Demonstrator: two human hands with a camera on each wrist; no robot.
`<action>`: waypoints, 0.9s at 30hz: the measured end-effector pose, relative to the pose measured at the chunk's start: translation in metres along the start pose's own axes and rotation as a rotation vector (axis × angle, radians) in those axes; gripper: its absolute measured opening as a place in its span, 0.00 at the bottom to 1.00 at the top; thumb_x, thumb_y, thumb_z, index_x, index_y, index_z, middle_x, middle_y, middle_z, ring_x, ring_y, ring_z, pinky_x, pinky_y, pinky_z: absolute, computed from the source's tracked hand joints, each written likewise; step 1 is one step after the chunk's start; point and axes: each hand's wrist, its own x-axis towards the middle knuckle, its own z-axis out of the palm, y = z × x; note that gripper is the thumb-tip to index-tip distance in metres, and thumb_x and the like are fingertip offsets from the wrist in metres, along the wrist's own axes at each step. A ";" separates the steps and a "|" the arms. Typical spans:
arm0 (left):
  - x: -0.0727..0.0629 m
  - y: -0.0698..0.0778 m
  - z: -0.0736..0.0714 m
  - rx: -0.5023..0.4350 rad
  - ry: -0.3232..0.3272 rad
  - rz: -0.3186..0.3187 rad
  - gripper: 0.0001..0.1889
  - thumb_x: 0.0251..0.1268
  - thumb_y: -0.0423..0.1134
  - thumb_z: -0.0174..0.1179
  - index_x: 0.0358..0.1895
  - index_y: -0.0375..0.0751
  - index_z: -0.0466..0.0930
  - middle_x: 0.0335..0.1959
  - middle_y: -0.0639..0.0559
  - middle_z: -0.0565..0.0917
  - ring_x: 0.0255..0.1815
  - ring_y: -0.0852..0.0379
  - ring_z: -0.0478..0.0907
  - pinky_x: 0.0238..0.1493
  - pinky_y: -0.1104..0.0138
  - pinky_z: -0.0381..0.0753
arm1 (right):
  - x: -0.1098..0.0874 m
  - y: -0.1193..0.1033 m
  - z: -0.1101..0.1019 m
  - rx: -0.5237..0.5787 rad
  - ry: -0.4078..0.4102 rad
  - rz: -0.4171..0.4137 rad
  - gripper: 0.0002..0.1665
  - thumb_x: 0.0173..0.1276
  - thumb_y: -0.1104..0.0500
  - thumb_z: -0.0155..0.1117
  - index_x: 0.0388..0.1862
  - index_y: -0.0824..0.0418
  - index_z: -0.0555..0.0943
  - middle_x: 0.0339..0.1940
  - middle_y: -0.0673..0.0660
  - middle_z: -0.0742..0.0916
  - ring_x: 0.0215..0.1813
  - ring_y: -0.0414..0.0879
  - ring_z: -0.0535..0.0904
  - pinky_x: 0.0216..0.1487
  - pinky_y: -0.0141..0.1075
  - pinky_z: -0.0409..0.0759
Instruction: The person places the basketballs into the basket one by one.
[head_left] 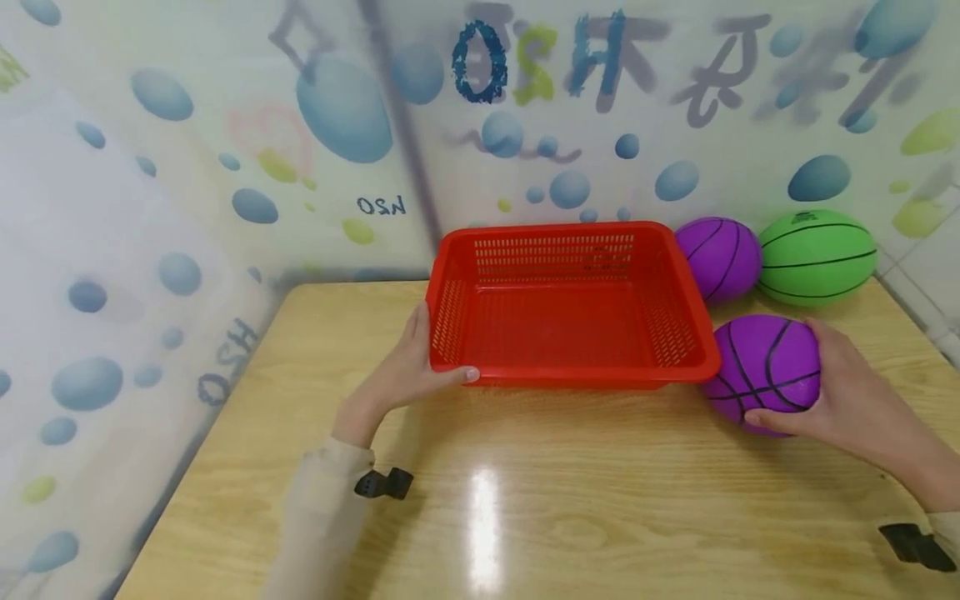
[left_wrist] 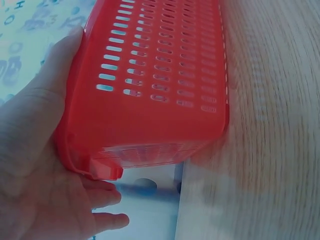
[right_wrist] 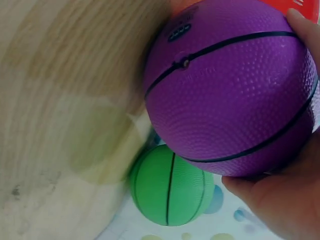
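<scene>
A red plastic basket (head_left: 570, 377) with slotted walls sits on the table near the back wall, its inside bare in the head view. My left hand (head_left: 408, 367) grips its near left corner, thumb along the front rim and fingers at the left side. In the left wrist view some fingertips (left_wrist: 112, 220) show past the corner of the basket (left_wrist: 145, 122). At the basket's near right corner, my right hand (head_left: 855, 400) holds a purple ball (head_left: 772, 371) with black lines, thumb low in front. The right wrist view shows this ball (right_wrist: 225, 100) close over the tabletop.
A second purple ball (head_left: 720, 258) stands behind the basket's right side, beside a green ball (head_left: 817, 258) at the back right. Behind the wooden table (head_left: 570, 492) hangs a wall covering (head_left: 450, 167) printed with blue and green spots.
</scene>
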 end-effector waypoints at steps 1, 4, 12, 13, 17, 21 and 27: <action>0.000 -0.001 0.000 -0.002 -0.002 0.002 0.61 0.45 0.59 0.69 0.74 0.46 0.32 0.69 0.44 0.50 0.63 0.50 0.59 0.56 0.53 0.69 | -0.001 0.001 -0.001 0.005 -0.006 0.025 0.65 0.28 0.52 0.86 0.63 0.70 0.59 0.48 0.70 0.72 0.44 0.64 0.72 0.29 0.31 0.72; 0.001 -0.001 0.000 -0.021 -0.006 -0.007 0.61 0.45 0.58 0.69 0.74 0.47 0.32 0.69 0.45 0.50 0.62 0.50 0.59 0.54 0.53 0.71 | -0.003 0.003 -0.004 0.023 -0.002 0.083 0.62 0.30 0.52 0.85 0.62 0.69 0.60 0.47 0.71 0.73 0.42 0.67 0.74 0.27 0.26 0.70; 0.000 -0.001 0.001 -0.029 -0.001 -0.030 0.62 0.45 0.59 0.69 0.74 0.48 0.31 0.69 0.45 0.50 0.62 0.50 0.59 0.54 0.54 0.71 | -0.009 0.008 -0.018 -0.013 0.048 0.156 0.56 0.33 0.53 0.84 0.58 0.71 0.62 0.44 0.75 0.74 0.40 0.73 0.73 0.24 0.52 0.76; 0.001 -0.001 0.001 -0.033 -0.004 -0.032 0.62 0.45 0.59 0.69 0.74 0.47 0.31 0.69 0.45 0.50 0.62 0.49 0.59 0.54 0.54 0.71 | -0.010 0.009 -0.019 -0.019 0.059 0.165 0.56 0.34 0.53 0.84 0.57 0.71 0.62 0.44 0.75 0.74 0.41 0.73 0.72 0.24 0.56 0.75; 0.003 -0.001 0.003 -0.056 -0.001 -0.017 0.60 0.45 0.57 0.70 0.74 0.46 0.33 0.67 0.44 0.52 0.61 0.48 0.60 0.53 0.54 0.72 | -0.012 0.011 -0.025 -0.034 0.079 0.210 0.56 0.36 0.53 0.83 0.58 0.73 0.60 0.45 0.77 0.72 0.41 0.76 0.71 0.27 0.64 0.73; 0.004 0.000 0.005 -0.079 -0.007 -0.004 0.59 0.46 0.55 0.70 0.73 0.47 0.35 0.67 0.44 0.53 0.61 0.47 0.60 0.52 0.54 0.73 | -0.012 0.010 -0.031 -0.030 0.098 0.234 0.59 0.37 0.54 0.82 0.63 0.73 0.58 0.48 0.78 0.71 0.42 0.78 0.70 0.27 0.65 0.73; 0.001 0.015 0.001 -0.122 -0.002 0.016 0.56 0.49 0.46 0.70 0.73 0.45 0.36 0.66 0.41 0.53 0.62 0.43 0.58 0.50 0.51 0.74 | -0.003 0.001 -0.042 -0.026 0.148 0.233 0.63 0.36 0.57 0.82 0.67 0.73 0.55 0.51 0.80 0.70 0.44 0.77 0.68 0.30 0.67 0.71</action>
